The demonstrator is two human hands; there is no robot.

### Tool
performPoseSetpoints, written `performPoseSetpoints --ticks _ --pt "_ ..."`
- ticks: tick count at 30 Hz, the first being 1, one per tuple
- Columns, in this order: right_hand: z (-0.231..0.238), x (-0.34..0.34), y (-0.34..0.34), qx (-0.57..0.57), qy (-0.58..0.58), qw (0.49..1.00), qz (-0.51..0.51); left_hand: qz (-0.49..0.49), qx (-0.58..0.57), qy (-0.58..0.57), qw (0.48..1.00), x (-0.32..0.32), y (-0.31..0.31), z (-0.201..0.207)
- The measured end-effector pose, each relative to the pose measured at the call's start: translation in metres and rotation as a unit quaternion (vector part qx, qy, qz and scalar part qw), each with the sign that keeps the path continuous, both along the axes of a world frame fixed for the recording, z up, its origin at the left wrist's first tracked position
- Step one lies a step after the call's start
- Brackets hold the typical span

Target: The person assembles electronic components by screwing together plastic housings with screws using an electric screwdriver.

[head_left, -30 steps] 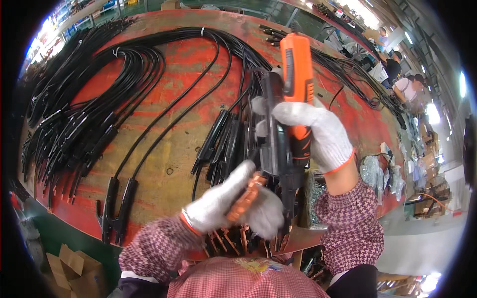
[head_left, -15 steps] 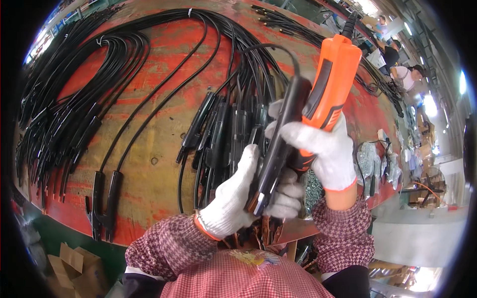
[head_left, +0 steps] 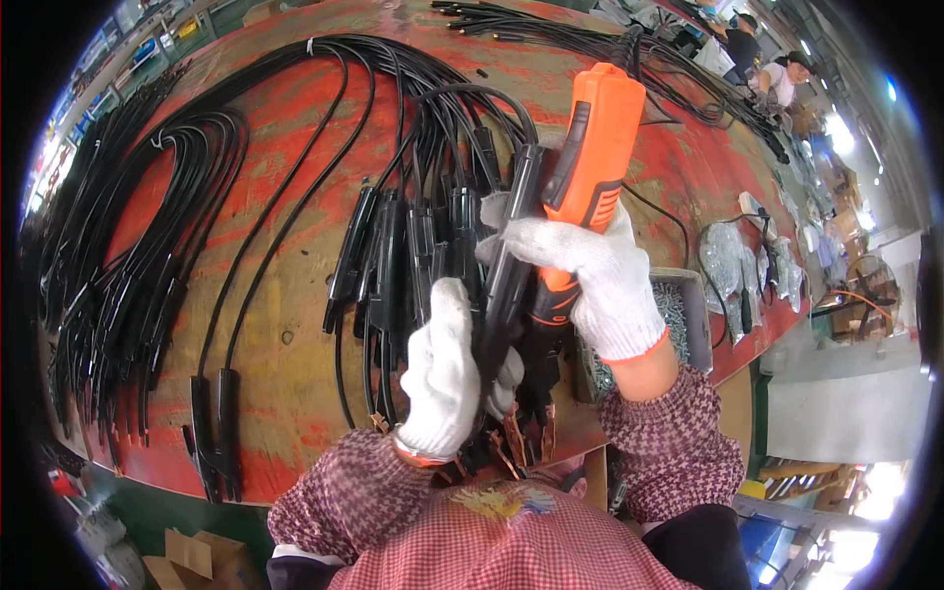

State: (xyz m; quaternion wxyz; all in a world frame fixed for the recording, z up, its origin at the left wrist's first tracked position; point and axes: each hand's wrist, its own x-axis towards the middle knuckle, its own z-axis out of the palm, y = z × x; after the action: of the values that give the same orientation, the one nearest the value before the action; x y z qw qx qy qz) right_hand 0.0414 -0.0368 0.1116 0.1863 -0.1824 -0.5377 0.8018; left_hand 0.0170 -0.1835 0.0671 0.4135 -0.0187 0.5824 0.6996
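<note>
A long black electrode holder [head_left: 503,300], its cable leaving the top end, stands tilted in front of me. My left hand [head_left: 440,369], white-gloved, wraps its lower part. An orange electric screwdriver [head_left: 596,147] is gripped in my right hand [head_left: 605,280], also gloved, with its black nose angled down beside the holder. The right thumb and fingers also reach across to the holder's upper part. Behind the hands lie several similar black holders [head_left: 393,261]. Copper-coloured jaws [head_left: 508,441] show below the hands, near the table edge. The screwdriver's tip cannot be made out clearly.
A grey box [head_left: 701,315] of small screws stands right of my right hand. Beyond it are clear plastic bags [head_left: 726,265]. Bundled black cables [head_left: 211,147] cover the table's left, and more cables [head_left: 531,31] lie at the back. People [head_left: 784,84] are at the far right.
Both hands, the screwdriver and the electrode holder have shifted left in view, as has the table. The screw box shows more fully. Both hands keep their hold.
</note>
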Motion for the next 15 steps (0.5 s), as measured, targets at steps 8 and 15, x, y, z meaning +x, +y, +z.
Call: performPoseSetpoints --ticks 8,15 --pt "-0.006 0.006 0.001 0.106 0.009 0.992 -0.071 -0.091 0.212 -0.26 0.938 -0.006 -0.002 0.006" --pt "0.007 0.008 0.016 0.32 -0.051 0.933 -0.159 -0.207 -0.187 0.268 0.922 0.012 -0.021 0.025"
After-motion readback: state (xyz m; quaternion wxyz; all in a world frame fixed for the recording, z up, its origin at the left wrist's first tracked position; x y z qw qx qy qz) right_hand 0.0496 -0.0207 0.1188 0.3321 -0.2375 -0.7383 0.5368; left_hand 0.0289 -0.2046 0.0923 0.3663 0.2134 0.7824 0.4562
